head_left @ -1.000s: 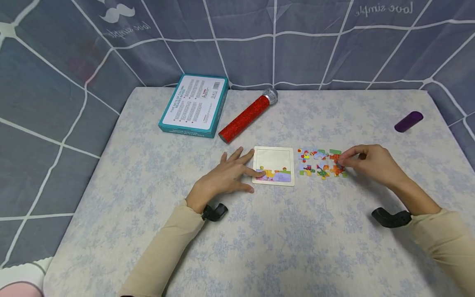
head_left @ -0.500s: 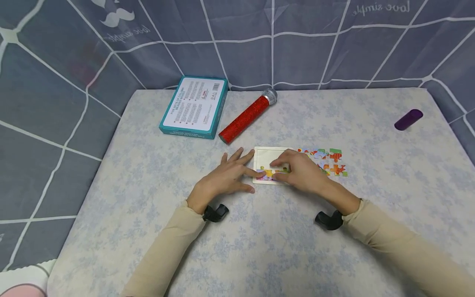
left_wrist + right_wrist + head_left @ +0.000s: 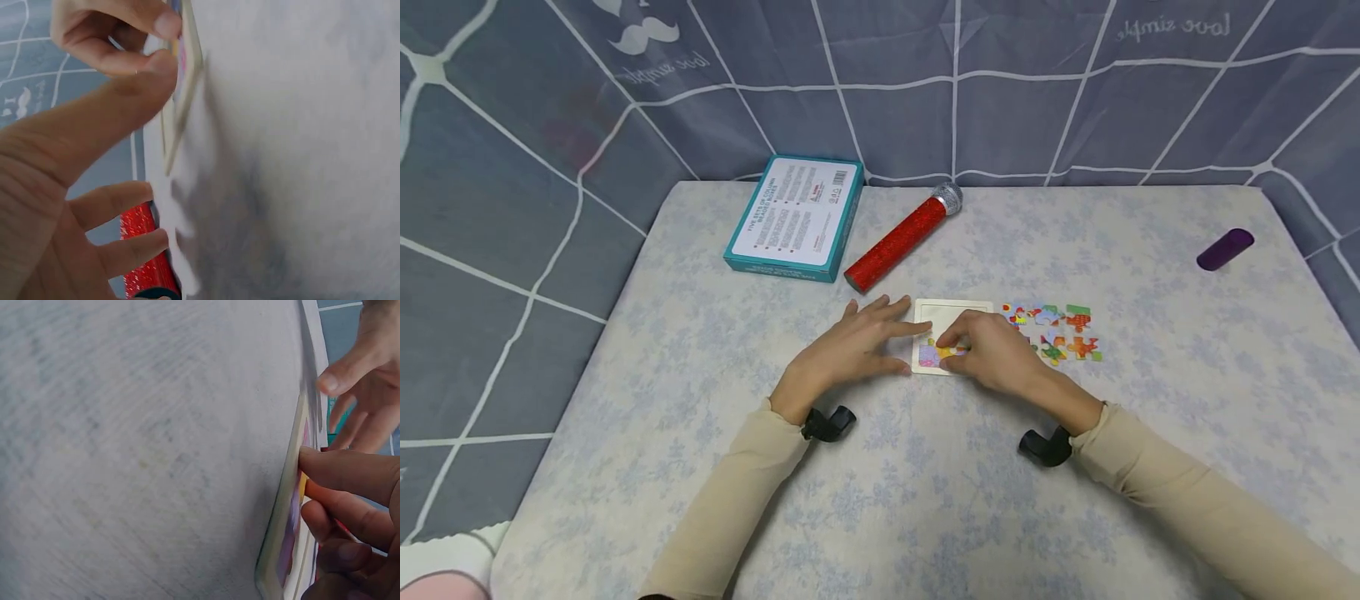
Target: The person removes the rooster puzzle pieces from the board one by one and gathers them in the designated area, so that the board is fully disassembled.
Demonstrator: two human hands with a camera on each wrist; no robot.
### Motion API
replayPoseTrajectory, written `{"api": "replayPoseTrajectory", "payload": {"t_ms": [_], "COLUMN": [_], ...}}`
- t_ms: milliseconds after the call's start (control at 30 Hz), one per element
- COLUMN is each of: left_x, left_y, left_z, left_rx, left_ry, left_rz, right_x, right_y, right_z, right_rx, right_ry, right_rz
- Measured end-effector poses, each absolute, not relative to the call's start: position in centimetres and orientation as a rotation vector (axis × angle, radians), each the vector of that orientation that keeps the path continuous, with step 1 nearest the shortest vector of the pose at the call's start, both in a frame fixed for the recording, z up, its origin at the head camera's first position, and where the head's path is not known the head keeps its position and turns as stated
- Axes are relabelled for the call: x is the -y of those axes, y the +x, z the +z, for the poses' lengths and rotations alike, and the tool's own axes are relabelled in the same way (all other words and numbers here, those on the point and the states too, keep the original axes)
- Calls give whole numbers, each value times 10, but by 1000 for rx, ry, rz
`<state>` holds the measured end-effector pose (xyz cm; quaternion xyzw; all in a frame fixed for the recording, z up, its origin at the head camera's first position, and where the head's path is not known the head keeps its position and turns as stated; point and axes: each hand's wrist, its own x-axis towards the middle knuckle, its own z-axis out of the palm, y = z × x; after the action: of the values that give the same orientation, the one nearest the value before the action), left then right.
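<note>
A square cream puzzle tray (image 3: 932, 310) lies flat, with colourful jigsaw pieces (image 3: 928, 354) along its near side. My right hand (image 3: 1000, 354) reaches over the tray with thumb and index finger bent, pinching at a yellow puzzle piece (image 3: 303, 484) in that row; the hand covers the row's right part. Beside the tray's left edge is my left hand (image 3: 850, 346), fingers spread and fairly straight, index finger reaching over the rim. In the left wrist view, the left thumb (image 3: 125, 100) is close to the tray edge and the right fingertips.
Several loose jigsaw pieces (image 3: 1067, 333) lie right of the tray, some partly hidden by the right hand. Behind are a red glitter microphone (image 3: 898, 246) and a teal box (image 3: 797, 217). A purple cylinder (image 3: 1225, 249) lies far right on the patterned tablecloth (image 3: 887, 517).
My right hand has moved left from the loose pieces to the tray, then slightly further left along the row. The left index finger has lifted off the row and shifted up toward the tray's rim.
</note>
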<state>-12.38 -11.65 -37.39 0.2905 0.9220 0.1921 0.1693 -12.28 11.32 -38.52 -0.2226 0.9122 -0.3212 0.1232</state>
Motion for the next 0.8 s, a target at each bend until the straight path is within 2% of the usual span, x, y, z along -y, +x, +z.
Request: {"api": "replayPoseTrajectory", "payload": {"t_ms": [800], "left_x": [108], "left_y": [-130], "left_z": [-379], "left_rx": [-2657], "left_ry": [712], "left_rz": [522], "right_x": [-110], "right_y": [-129], "right_z": [-383], "right_rx": [-2550], "right_ry": [-676], "right_rz": [-1024]}}
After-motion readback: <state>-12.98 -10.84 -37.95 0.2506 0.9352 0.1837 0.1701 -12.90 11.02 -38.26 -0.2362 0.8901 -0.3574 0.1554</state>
